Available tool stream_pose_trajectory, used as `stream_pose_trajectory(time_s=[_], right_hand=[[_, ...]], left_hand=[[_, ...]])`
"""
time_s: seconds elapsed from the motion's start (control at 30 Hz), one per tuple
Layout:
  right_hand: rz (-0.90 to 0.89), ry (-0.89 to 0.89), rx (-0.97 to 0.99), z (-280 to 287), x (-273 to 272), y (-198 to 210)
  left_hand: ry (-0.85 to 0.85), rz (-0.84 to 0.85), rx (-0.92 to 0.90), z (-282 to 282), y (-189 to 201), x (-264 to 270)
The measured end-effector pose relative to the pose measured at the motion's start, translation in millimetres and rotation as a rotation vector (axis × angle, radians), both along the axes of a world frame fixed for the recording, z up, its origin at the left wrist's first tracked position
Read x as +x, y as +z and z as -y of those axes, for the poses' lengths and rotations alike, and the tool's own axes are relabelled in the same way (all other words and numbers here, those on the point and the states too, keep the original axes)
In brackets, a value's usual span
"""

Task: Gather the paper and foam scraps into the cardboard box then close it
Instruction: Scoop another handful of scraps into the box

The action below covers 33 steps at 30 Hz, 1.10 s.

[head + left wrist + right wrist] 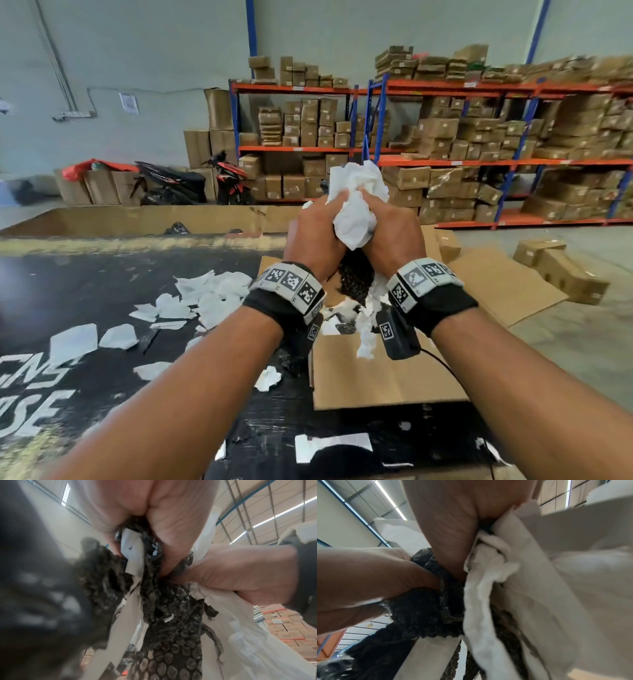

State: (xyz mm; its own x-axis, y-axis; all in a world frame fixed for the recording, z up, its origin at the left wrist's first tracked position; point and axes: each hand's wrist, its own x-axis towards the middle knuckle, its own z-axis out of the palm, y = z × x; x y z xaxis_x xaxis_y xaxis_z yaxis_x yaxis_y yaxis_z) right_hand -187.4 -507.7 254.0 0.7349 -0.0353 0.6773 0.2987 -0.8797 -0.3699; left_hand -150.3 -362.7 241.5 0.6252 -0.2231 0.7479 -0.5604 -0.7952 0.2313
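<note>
White paper scraps lie strewn on the black surface beside the open cardboard box. Above the box, the left hand and right hand squeeze one wad of white paper and black bubble wrap. The loose tails could snag a flap or spill outside on release.

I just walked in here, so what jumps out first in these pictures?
Both hands, left hand and right hand, grip one raised wad of white paper and black bubble wrap above the open cardboard box. White paper scraps lie on the black table to its left.
</note>
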Motion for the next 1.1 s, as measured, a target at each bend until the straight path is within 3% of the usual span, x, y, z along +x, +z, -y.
stream_pose_trajectory(time_s=[0.23,0.43,0.67,0.87,1.1], right_hand=[[-0.086,0.007,-0.061,108.1,55.8,-20.5],[-0.321,0.013,-0.186,164.3,102.2,-57.6],[-0.603,0.044,-0.305,191.5,150.5,-106.3],[-0.929,0.099,-0.507,206.5,182.0,-129.7],[-1.091,0.217,-0.494,216.8,206.5,-112.3]], left_hand=[[-0.065,-0.094,-0.054,103.1,-28.6,53.4],[-0.016,-0.216,0.072,154.7,-72.3,94.0],[0.032,-0.496,0.212,162.1,-111.0,120.0],[0.283,-0.952,0.556,138.9,-112.3,145.6],[0.165,-1.049,0.736,128.5,-96.6,181.1]])
